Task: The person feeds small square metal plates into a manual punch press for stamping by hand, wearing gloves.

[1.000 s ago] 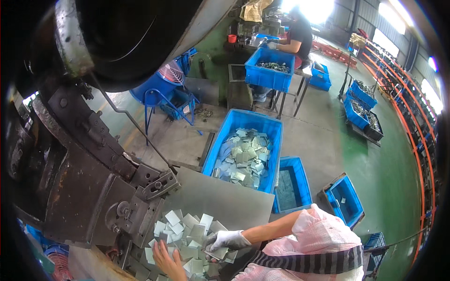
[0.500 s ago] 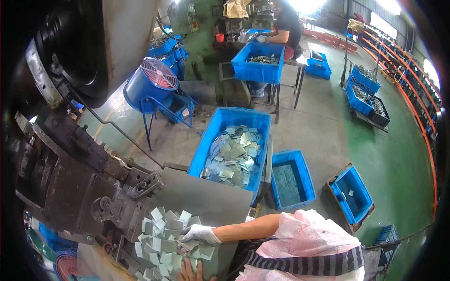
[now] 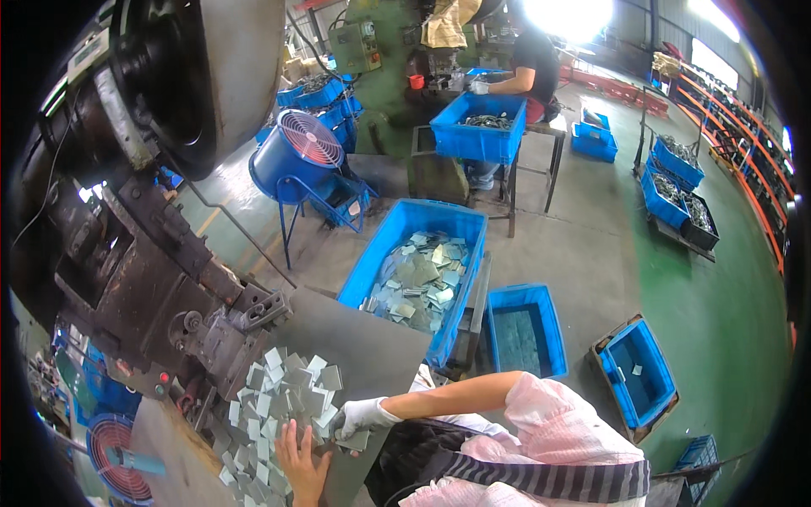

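Note:
A heap of small flat, square metal plates (image 3: 263, 427) is spread over the grey metal tabletop (image 3: 372, 334). My left hand (image 3: 302, 460), bare, lies on the heap's near side with its fingers stretched and apart. To its right, my right hand (image 3: 359, 418) wears a white glove, and its fingers are curled over a few metal plates (image 3: 355, 440) at the heap's edge. The exact number under the glove is hidden. The two hands are close together, with the left thumb pointing toward the glove.
A dark press machine (image 3: 160, 279) stands along the left. Beyond the tabletop sits a blue crate (image 3: 359, 266) of similar plates. More blue crates (image 3: 528, 338) stand on the floor to the right. A drum fan (image 3: 296, 160) and a co-worker (image 3: 534, 63) at another machine are farther off.
My left hand has moved up and farther onto the plates, coming more fully into view. My right hand stays curled on plates at the heap's edge. The whole view has shifted slightly.

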Demonstrator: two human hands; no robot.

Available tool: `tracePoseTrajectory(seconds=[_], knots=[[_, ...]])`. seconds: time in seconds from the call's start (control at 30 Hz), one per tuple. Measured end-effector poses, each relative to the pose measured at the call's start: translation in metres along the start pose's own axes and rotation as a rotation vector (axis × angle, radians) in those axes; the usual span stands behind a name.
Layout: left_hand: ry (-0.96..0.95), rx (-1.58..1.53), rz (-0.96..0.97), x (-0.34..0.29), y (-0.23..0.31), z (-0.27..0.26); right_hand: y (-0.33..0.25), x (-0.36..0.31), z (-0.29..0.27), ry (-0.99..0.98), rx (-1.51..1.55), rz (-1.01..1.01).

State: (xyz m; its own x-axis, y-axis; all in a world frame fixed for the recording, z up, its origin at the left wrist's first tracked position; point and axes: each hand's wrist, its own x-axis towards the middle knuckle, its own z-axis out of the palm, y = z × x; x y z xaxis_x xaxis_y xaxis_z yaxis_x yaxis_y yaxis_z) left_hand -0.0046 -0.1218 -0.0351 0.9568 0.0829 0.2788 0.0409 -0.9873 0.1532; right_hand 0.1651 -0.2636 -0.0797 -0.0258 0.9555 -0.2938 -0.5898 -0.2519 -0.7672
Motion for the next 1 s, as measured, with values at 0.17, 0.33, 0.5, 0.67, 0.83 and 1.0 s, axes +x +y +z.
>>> tracePoseTrajectory(seconds=[0.17,0.33,0.5,0.67,0.83,1.0], knots=[[0.059,-0.037,-0.107,-0.002,-0.013,0.001,-0.015,0.006,0.009,0.059,-0.159,0.038],[0.086,-0.052,-0.104,0.000,-0.024,0.007,-0.028,0.001,0.013,0.052,-0.176,0.077],[0.128,-0.123,-0.127,0.002,-0.027,0.005,-0.026,0.008,0.010,0.008,-0.143,0.052],[0.120,-0.132,-0.153,0.012,-0.033,-0.001,-0.025,0.009,0.007,-0.006,-0.165,0.022],[0.136,-0.230,-0.278,0.024,-0.042,-0.010,-0.030,0.016,0.001,-0.050,-0.142,0.083],[0.129,-0.177,-0.306,0.037,-0.036,-0.017,-0.037,0.026,-0.005,-0.090,-0.132,0.110]])
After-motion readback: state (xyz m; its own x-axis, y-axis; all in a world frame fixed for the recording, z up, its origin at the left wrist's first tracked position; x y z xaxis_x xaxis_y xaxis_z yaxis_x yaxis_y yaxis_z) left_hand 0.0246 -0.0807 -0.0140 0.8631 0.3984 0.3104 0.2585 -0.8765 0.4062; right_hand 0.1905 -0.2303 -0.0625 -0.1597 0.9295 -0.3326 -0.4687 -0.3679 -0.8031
